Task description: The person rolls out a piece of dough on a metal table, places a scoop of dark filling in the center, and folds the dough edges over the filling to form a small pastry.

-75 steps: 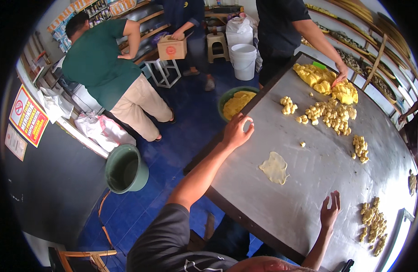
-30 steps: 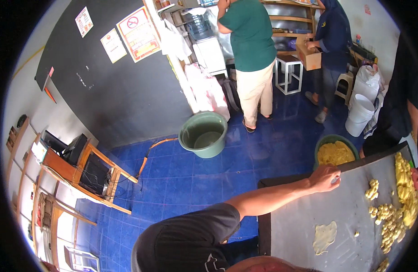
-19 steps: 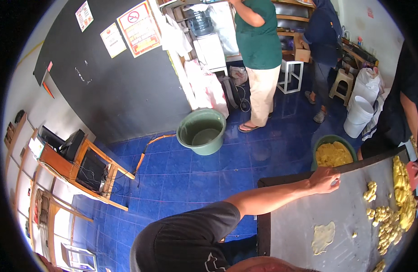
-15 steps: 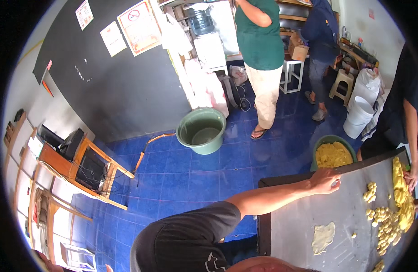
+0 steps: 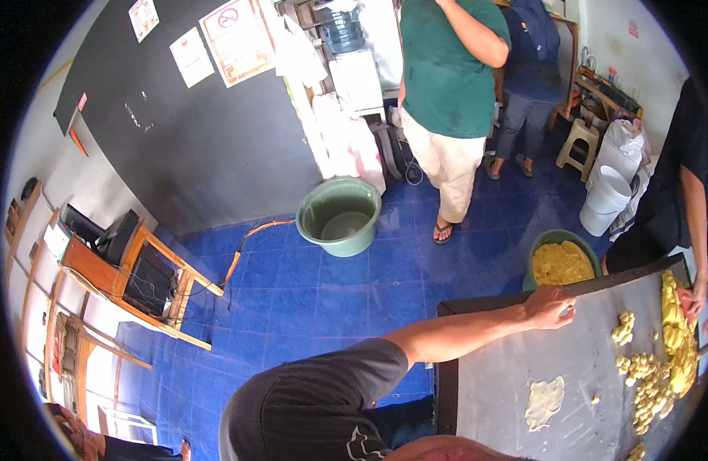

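Observation:
My left hand rests at the back edge of the metal table, fingers curled; whatever it holds, if anything, is hidden. A thin, pale dough sheet lies below it. Small dough pieces are heaped to the right. Beyond them lies a yellow dough mass, where another person's hand reaches in at a reddish object. Just behind the table, a green tub holds yellow dough. My right hand is out of view.
A person in green stands on the blue tiles, one in navy behind, one in black at the table. An empty green tub, wooden furniture with cables, a stool, white buckets. Someone appears at lower left.
My view has swung leftward, taking my right hand out of sight. The person in green has turned and stepped forward; the person in navy has moved back. Another person has appeared at lower left.

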`<action>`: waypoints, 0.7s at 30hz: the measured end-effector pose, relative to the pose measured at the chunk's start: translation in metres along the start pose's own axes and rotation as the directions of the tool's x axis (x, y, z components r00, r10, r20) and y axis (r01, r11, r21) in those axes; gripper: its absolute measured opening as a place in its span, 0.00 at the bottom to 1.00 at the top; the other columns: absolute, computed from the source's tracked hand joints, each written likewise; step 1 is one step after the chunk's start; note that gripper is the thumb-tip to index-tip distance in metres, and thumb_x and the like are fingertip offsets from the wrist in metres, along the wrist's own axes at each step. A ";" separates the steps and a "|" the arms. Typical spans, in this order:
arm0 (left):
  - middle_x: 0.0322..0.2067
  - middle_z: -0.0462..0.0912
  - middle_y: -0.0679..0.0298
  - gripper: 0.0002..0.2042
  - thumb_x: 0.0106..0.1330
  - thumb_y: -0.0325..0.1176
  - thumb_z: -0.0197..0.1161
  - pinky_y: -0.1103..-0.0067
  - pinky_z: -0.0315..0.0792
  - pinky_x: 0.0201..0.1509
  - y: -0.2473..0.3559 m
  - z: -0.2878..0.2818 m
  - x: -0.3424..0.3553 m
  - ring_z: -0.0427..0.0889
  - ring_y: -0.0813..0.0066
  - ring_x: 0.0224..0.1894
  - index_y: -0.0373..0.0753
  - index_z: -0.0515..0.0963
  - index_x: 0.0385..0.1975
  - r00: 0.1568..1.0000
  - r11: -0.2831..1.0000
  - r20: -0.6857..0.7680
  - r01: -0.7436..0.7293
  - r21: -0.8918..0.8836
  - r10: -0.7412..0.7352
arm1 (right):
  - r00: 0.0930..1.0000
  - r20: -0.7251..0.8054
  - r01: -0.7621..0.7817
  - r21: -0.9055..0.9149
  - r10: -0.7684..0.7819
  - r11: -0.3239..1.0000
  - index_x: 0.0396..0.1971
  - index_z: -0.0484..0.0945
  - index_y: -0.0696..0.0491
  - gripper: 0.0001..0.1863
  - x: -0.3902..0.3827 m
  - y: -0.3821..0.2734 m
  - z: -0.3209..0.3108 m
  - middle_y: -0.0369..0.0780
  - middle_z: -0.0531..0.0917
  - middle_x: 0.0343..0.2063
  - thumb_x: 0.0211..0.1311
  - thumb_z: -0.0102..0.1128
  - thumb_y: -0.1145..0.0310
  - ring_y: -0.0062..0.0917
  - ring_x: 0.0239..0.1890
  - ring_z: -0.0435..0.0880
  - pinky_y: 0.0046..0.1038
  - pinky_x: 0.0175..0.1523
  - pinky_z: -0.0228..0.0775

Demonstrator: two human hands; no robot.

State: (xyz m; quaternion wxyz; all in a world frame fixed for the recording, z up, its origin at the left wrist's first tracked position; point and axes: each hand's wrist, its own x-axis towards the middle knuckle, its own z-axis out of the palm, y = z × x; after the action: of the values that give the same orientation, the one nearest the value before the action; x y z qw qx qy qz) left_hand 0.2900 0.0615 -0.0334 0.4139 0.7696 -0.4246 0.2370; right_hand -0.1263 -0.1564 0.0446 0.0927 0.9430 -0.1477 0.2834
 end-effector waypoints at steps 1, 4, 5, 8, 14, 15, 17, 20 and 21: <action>0.20 0.79 0.58 0.07 0.55 0.32 0.62 0.65 0.73 0.28 -0.001 -0.001 -0.003 0.80 0.59 0.24 0.38 0.74 0.21 1.000 1.000 0.001 0.004 -0.001 -0.004 | 0.998 0.067 0.013 -0.029 -0.011 0.999 0.29 0.80 0.67 0.09 0.014 -0.005 -0.010 0.52 0.83 0.32 0.61 0.57 0.75 0.43 0.35 0.83 0.38 0.42 0.78; 0.20 0.79 0.57 0.08 0.56 0.33 0.62 0.64 0.73 0.29 -0.005 -0.007 -0.007 0.80 0.58 0.25 0.37 0.74 0.21 1.000 1.000 0.012 0.006 -0.020 -0.005 | 0.987 -0.136 0.093 0.007 -0.091 0.996 0.34 0.81 0.63 0.08 0.047 0.002 0.004 0.50 0.84 0.36 0.60 0.61 0.72 0.41 0.38 0.84 0.37 0.47 0.78; 0.21 0.80 0.57 0.07 0.55 0.33 0.63 0.65 0.74 0.30 -0.007 -0.009 -0.010 0.81 0.58 0.26 0.38 0.75 0.21 0.999 1.000 0.026 0.030 -0.004 -0.030 | 0.930 -0.333 0.172 0.013 -0.158 0.985 0.36 0.84 0.58 0.09 0.062 -0.005 0.009 0.48 0.85 0.39 0.57 0.66 0.70 0.39 0.40 0.85 0.35 0.50 0.78; 0.24 0.82 0.57 0.06 0.54 0.35 0.64 0.66 0.75 0.32 0.002 -0.010 0.001 0.82 0.58 0.29 0.41 0.78 0.23 0.992 0.994 0.100 0.088 -0.057 -0.082 | 0.982 -0.070 0.165 -0.141 -0.176 0.976 0.40 0.82 0.59 0.15 0.103 -0.003 -0.010 0.42 0.85 0.40 0.58 0.67 0.65 0.31 0.38 0.85 0.31 0.45 0.78; 0.26 0.85 0.60 0.06 0.53 0.40 0.67 0.69 0.78 0.34 0.008 0.008 0.016 0.85 0.60 0.29 0.49 0.84 0.29 0.977 0.980 0.117 0.188 -0.064 -0.179 | 0.935 0.201 -0.304 0.040 0.291 0.952 0.52 0.75 0.57 0.20 0.108 0.092 0.073 0.49 0.79 0.49 0.65 0.57 0.59 0.43 0.52 0.76 0.39 0.57 0.67; 0.26 0.85 0.59 0.06 0.54 0.38 0.66 0.70 0.78 0.32 -0.004 0.007 0.008 0.85 0.59 0.29 0.47 0.84 0.29 0.970 0.977 0.133 0.193 0.088 -0.204 | 0.930 0.212 -0.323 0.079 0.301 0.943 0.50 0.77 0.55 0.21 0.120 0.090 0.088 0.48 0.81 0.46 0.64 0.59 0.57 0.43 0.50 0.77 0.38 0.56 0.67; 0.21 0.83 0.60 0.05 0.55 0.39 0.65 0.68 0.75 0.27 -0.020 -0.001 0.008 0.83 0.57 0.25 0.47 0.81 0.26 1.000 0.999 0.010 0.022 0.047 -0.023 | 0.878 0.329 -0.411 0.145 0.348 0.900 0.51 0.76 0.55 0.23 0.145 0.078 0.092 0.48 0.80 0.48 0.62 0.60 0.55 0.41 0.52 0.77 0.37 0.57 0.67; 0.19 0.81 0.57 0.06 0.57 0.36 0.63 0.68 0.73 0.25 -0.004 0.016 0.015 0.81 0.56 0.22 0.42 0.79 0.24 0.999 0.995 0.013 -0.054 0.082 0.053 | 0.857 0.374 -0.463 0.257 0.354 0.848 0.44 0.80 0.56 0.18 0.133 0.119 0.087 0.47 0.86 0.35 0.61 0.61 0.59 0.38 0.41 0.84 0.37 0.49 0.74; 0.19 0.81 0.57 0.06 0.57 0.36 0.63 0.68 0.73 0.25 -0.002 0.016 0.015 0.81 0.56 0.22 0.42 0.79 0.24 0.998 0.995 0.027 -0.065 0.069 0.064 | 0.848 0.375 -0.481 0.249 0.374 0.841 0.44 0.80 0.56 0.18 0.124 0.119 0.084 0.47 0.86 0.35 0.61 0.61 0.59 0.38 0.41 0.84 0.37 0.49 0.74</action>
State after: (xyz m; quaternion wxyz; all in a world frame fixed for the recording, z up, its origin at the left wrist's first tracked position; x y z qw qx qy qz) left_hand 0.2999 0.0418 -0.0316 0.3736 0.7723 -0.4458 0.2554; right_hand -0.0247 -0.3180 0.0557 -0.1591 0.9194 -0.3196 0.1651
